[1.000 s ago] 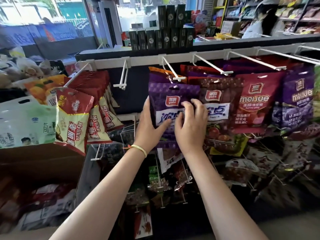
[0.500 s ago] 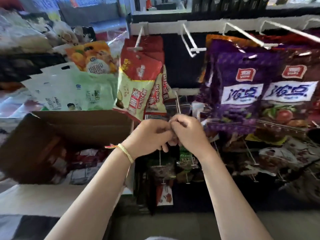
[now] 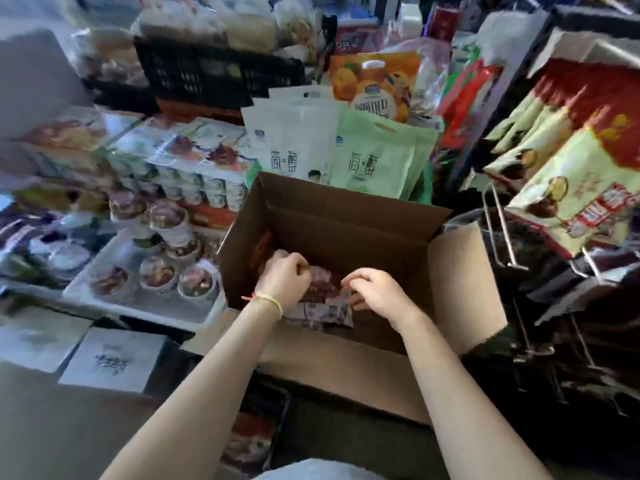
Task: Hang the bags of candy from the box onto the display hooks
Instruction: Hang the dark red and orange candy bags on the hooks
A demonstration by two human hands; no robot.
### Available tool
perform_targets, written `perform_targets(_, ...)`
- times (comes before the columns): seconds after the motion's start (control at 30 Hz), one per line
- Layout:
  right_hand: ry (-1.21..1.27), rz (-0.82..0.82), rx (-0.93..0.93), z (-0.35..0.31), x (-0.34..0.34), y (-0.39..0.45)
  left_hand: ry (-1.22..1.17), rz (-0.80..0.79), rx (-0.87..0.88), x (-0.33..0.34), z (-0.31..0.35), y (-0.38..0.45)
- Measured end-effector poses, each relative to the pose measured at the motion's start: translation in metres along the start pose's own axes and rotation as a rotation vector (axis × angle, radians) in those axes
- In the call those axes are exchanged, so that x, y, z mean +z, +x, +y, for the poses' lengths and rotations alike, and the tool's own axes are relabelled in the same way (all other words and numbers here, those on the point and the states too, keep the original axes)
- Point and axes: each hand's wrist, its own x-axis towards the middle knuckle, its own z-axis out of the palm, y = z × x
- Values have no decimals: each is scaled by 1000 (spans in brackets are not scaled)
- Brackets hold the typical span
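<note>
Cardboard walls stand round both my hands: the box [image 3: 346, 223] is open in front of me and I reach down into it. My left hand [image 3: 287, 277] has its fingers curled over the top edge of a candy bag [image 3: 320, 299] lying flat on the bottom; a yellow band [image 3: 272, 301] circles that wrist. My right hand [image 3: 375, 294] hovers at the bag's right end, fingers bent and loosely spread, fingertips touching or just above the wrapper; I cannot tell whether it grips yet. Blur hides the print on the bag, which looks dark red with a pale strip. Beyond my hands, behind the box, pale green pouches [image 3: 374, 157] stand upright. To the right of my right hand, bare hooks [image 3: 502, 233] jut out, with red-and-yellow bags [image 3: 575, 188] hanging above them. Left of my left hand sit trays of cups [image 3: 159, 271].
</note>
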Motion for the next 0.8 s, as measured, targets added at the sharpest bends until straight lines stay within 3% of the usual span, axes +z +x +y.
perform_targets(0.13,10,19,96,4,48,21,195,-36,-121,1,-46,20)
perform_targets(0.3,32,35,186,5,71,31,32,-128,-154,20,-60,39)
perform_targets(0.5,57,84,237,10,77,45,49,-231,-270,31,-74,58)
perform_targets(0.67,122,101,245,10,77,54,-1,-218,-227,31,-73,61)
perform_targets(0.8,87,104,138,7,74,62,-236,-178,-144,18,-52,52)
